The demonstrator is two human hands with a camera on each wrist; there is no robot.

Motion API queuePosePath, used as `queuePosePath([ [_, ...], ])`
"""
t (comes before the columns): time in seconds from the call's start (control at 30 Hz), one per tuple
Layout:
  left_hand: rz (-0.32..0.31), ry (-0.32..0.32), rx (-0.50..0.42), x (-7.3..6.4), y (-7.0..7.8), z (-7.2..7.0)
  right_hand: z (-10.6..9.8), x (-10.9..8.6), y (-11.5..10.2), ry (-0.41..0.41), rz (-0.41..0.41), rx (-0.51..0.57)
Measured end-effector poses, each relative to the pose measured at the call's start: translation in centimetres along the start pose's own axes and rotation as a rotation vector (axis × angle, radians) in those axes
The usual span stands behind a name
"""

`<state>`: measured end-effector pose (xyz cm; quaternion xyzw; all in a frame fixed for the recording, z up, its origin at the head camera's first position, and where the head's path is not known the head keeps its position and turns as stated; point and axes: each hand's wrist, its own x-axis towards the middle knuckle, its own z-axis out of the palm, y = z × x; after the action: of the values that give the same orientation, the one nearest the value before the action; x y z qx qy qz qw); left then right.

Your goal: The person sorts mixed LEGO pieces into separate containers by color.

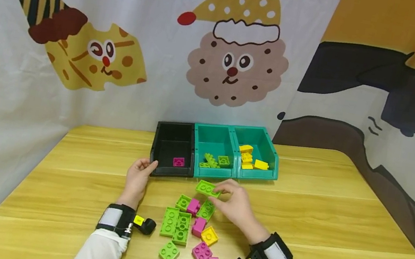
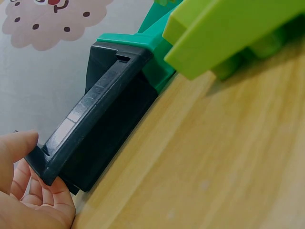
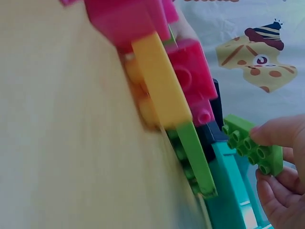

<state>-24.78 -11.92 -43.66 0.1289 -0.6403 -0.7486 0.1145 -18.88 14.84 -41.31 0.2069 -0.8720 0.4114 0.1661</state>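
My left hand (image 1: 137, 179) holds the front left corner of a black bin (image 1: 175, 132), thumb over the rim and fingers beneath it. Inside that bin lies one magenta brick (image 1: 178, 162). My right hand (image 1: 238, 204) pinches a long light-green building brick (image 3: 248, 145) between thumb and fingers, raised in front of the middle teal bin (image 1: 213, 174). That bin contains several green bricks (image 1: 223, 161). Below the right hand, loose bricks lie on the table: green bricks (image 1: 169, 221), magenta bricks (image 1: 202, 253) and a yellow brick (image 1: 209, 236).
The right teal bin (image 1: 274, 166) joins the middle one and contains several yellow bricks (image 1: 261, 164). All three bins stand in a row near the back of the wooden table (image 1: 337, 243). A printed curtain (image 1: 158, 80) hangs behind.
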Motion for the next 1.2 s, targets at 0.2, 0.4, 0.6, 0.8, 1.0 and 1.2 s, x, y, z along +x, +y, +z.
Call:
queuePosePath([
  [0.2,0.002,-0.004,-0.018,0.0,-0.1,0.0,-0.8,1.0,0.5,0.05,-0.022,-0.013],
  [0.4,-0.013,-0.02,-0.027,0.1,-0.1,-0.1,-1.5,2.4,1.2,0.102,-0.048,-0.098],
  [0.6,-0.021,-0.017,-0.023,0.3,-0.1,-0.1,-1.9,3.7,1.6,0.13,0.01,-0.18],
  [0.8,-0.003,-0.004,-0.022,0.1,-0.1,0.0,-1.8,5.0,1.7,0.111,0.046,-0.245],
  [1.0,0.009,0.0,-0.023,0.0,0.0,0.1,-1.4,6.0,1.3,0.054,-0.013,-0.434],
  [1.2,0.005,0.002,-0.022,0.2,-0.2,0.0,-0.7,6.7,0.9,0.005,-0.05,-0.564],
])
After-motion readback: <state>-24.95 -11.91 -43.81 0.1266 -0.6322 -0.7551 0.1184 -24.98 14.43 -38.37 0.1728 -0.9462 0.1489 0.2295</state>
